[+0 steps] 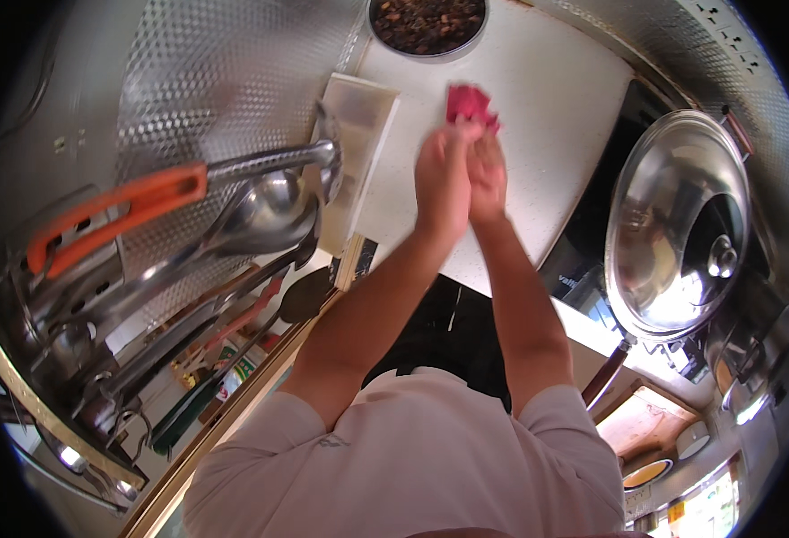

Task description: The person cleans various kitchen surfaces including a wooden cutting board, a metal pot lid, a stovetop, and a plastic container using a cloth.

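My left hand (438,178) and my right hand (488,178) are pressed together in front of me, above the white speckled countertop (542,74). A crumpled pinkish-red cloth (468,101) sticks out past the fingers of both hands, which close around its near end. Motion blur softens the hands and cloth, and the part inside the grip is hidden.
A round metal pan (434,56) of dark chopped food stands at the far end. To the left are a shallow beige tray (360,94), hanging ladles (266,208) and an orange-handled utensil (118,208). At right, a domed metal lid (657,202) covers a wok on a black cooktop (586,195).
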Available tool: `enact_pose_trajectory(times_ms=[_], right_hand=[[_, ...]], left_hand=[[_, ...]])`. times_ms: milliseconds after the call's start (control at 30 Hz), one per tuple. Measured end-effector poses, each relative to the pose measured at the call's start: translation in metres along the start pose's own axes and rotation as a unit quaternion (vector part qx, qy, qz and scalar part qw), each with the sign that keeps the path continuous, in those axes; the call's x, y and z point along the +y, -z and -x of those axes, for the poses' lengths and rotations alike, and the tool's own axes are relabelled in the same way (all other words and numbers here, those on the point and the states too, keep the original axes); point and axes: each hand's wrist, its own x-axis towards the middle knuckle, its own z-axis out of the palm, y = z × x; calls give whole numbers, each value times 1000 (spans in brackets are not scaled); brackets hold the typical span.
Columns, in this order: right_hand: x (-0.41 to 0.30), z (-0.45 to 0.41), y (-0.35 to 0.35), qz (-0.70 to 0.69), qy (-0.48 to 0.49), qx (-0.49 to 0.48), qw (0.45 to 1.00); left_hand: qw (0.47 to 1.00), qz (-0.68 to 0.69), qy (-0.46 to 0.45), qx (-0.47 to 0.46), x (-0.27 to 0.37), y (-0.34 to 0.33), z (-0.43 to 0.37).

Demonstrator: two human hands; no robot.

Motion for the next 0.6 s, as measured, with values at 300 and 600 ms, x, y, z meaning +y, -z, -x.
enact_pose_trajectory(times_ms=[300,600], right_hand=[[-46,0,-44,26,56,-43,997],[-47,67,-40,66,127,-141,980]], left_hand=[[912,-140,371,-102,-63,249,191],[984,116,127,37,-14,354,59]])
